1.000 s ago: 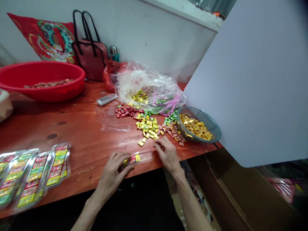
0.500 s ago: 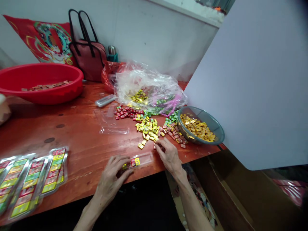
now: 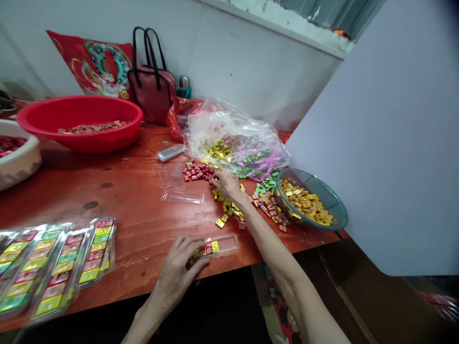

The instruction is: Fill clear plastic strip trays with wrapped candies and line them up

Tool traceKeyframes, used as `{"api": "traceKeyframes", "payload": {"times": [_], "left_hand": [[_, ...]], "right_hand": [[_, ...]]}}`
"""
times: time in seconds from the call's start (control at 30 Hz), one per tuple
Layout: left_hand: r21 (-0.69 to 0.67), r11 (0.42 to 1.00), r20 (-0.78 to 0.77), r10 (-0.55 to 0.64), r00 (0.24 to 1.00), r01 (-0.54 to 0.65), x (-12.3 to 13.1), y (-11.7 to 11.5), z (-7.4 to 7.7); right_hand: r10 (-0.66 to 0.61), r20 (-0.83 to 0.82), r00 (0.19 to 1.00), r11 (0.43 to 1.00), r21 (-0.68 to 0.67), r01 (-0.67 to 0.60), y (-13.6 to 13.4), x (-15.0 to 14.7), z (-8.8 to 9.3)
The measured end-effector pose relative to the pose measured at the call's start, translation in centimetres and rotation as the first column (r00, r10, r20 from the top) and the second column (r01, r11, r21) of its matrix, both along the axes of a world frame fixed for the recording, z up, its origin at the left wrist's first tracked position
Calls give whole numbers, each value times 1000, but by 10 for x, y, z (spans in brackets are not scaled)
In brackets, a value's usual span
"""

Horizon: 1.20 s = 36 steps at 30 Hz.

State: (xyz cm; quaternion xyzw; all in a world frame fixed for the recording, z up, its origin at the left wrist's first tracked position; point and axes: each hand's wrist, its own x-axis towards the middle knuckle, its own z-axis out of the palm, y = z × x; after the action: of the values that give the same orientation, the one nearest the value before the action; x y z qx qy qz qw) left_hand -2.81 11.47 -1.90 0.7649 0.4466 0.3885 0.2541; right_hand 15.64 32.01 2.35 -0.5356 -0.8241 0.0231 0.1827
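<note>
My left hand (image 3: 179, 267) is closed around the left end of a clear plastic blister tray (image 3: 229, 242) near the table's front edge. Several small red and yellow wrapped pieces (image 3: 211, 248) sit in a row in that tray; its right end holds none. Reaching forward, my right hand (image 3: 227, 184) has its fingers bent down where the red wrapped pieces (image 3: 198, 170) meet the yellow wrapped pieces (image 3: 229, 210). Its fingertips look pinched together, but what they hold, if anything, is hidden. Green pieces (image 3: 267, 185) and pinkish-brown pieces (image 3: 270, 210) lie to its right.
Filled trays (image 3: 59, 270) lie at left. Empty clear trays (image 3: 182, 197) lie mid-table, before a clear plastic bag (image 3: 236, 129). A grey bowl (image 3: 339, 210) of gold pieces stands right, beside a pale panel (image 3: 387, 143). A red basin (image 3: 134, 131) and white bowl (image 3: 21, 169) stand left.
My right hand has moved forward and left, from the near edge of the piles to the red and yellow pieces. My left hand stays on the tray. The view has shifted slightly left.
</note>
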Motion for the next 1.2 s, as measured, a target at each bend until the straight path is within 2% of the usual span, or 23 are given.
{"api": "traceKeyframes", "payload": {"times": [0.1,0.27,0.4,0.5,0.57,0.7,0.83,0.93,1.1,1.17,1.2], "left_hand": [[-6,1000,8,-5,1000,5,0,0,0],[2,1000,22,-2,1000,2,1,1,-1],[-10,1000,13,-4,1000,4,1,0,-1],[-29,1000,7,-4,1000,5,1,0,2],[-33,999,8,-2,1000,2,1,0,4],[-36,999,7,3,1000,-3,2,0,5],[-38,999,-1,5,1000,-5,2,-1,5],[-41,999,-2,8,1000,-8,2,-1,5],[-48,999,5,7,1000,-7,3,1,6],[-56,998,2,16,1000,-16,3,1,6],[-57,998,-1,21,1000,-22,3,1,5]], "right_hand": [[55,81,995,998,-31,-53,9,-4,-10],[147,82,986,988,-62,-142,11,-3,-13],[243,-58,968,966,-71,-247,10,1,-14],[232,-264,936,959,-100,-266,3,7,-10],[191,-450,872,949,-141,-281,-8,13,-4],[59,-764,643,888,-253,-383,-51,24,10],[-60,-897,437,861,-269,-432,-96,32,14],[-91,-927,364,870,-252,-424,-120,34,11],[-117,-929,351,889,-255,-380,-141,36,5],[-104,-908,405,900,-260,-351,-144,36,2],[-85,-883,462,905,-262,-336,-143,36,1]]}}
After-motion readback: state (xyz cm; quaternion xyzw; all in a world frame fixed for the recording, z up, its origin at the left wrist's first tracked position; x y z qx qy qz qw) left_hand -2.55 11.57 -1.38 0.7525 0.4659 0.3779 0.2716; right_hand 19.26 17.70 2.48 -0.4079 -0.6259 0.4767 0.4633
